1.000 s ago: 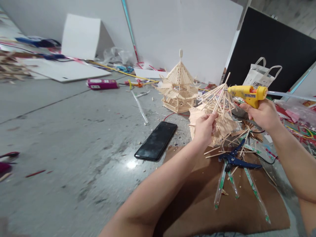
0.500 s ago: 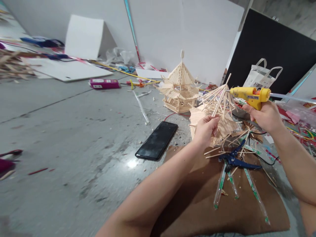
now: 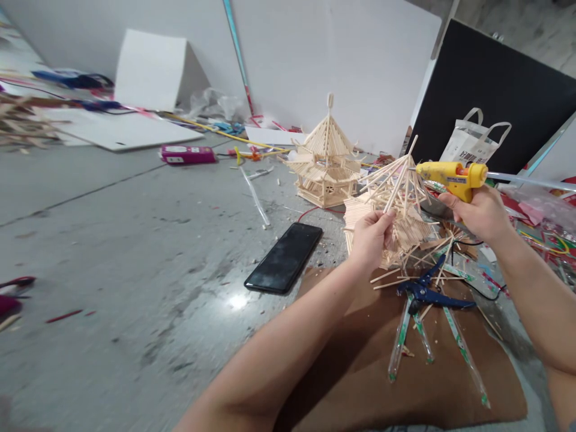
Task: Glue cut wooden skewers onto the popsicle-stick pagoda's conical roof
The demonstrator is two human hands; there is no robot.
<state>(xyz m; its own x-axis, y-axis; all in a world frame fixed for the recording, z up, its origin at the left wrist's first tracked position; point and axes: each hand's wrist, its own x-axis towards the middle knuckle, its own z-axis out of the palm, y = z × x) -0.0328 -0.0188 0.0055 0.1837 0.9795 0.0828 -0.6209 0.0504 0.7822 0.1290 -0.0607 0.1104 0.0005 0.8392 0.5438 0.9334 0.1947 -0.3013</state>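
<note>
My left hand (image 3: 371, 239) grips a cone-shaped roof of thin wooden sticks (image 3: 402, 201), holding it up above the brown cardboard (image 3: 405, 384). A single stick is pinched between its fingers and leans against the roof's tip. My right hand (image 3: 479, 213) holds a yellow glue gun (image 3: 452, 175) with a clear glue stick jutting from the back; its nozzle touches the top of the stick roof. A finished stick pagoda (image 3: 326, 159) stands on the floor just behind.
A black phone (image 3: 284, 258) lies on the grey floor left of the cardboard. Blue cutters (image 3: 427, 292), loose sticks and plastic wrappers lie on the cardboard. A white bag (image 3: 472, 144), a black board and white panels stand behind. A pink box (image 3: 188, 154) lies farther left.
Both hands with the stick roof and glue gun stay almost still; the view shifts slightly. The nozzle remains at the roof's tip.
</note>
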